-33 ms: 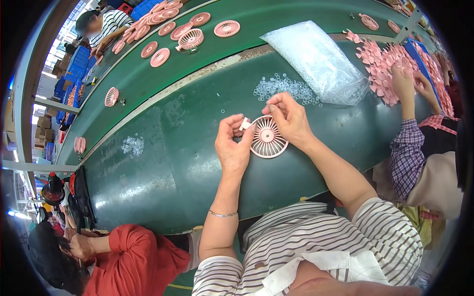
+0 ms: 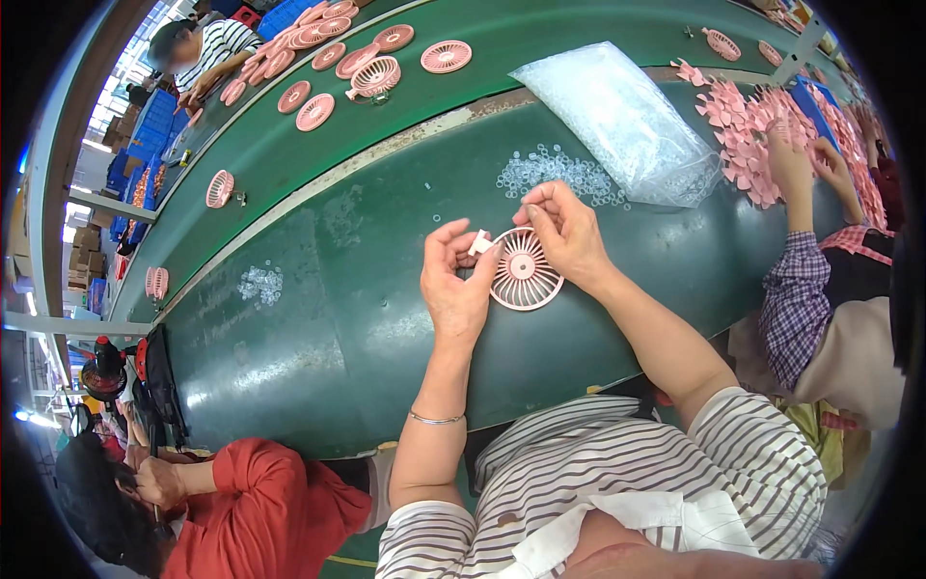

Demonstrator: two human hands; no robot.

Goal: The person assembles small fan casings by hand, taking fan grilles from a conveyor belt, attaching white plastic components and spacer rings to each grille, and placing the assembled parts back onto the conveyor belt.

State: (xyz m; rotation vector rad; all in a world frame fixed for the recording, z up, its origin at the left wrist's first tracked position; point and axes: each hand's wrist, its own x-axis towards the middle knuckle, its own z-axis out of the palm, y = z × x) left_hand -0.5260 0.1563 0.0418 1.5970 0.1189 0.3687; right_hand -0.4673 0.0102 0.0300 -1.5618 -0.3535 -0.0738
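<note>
1. Worn green workbench [image 2: 338,386]; small clear plastic rings [image 2: 555,176] piled beyond the hands, beside a translucent plastic bag [image 2: 617,121].
2. Pale-pink round slatted plastic fan guard [image 2: 526,290]: between both hands, over bench.
3. Left hand [image 2: 457,285]: thumb and fingers clamped on guard's side stub [image 2: 479,243].
4. Right hand [image 2: 571,236]: fingers curled at guard's upper edge; can't tell if pinching.

Green tbl [image 2: 318,376], lg clear bag [image 2: 617,121], pile of sm clear pcs [image 2: 558,176], smaller pile [image 2: 261,285] L, pink pcs [image 2: 741,130] R
</note>
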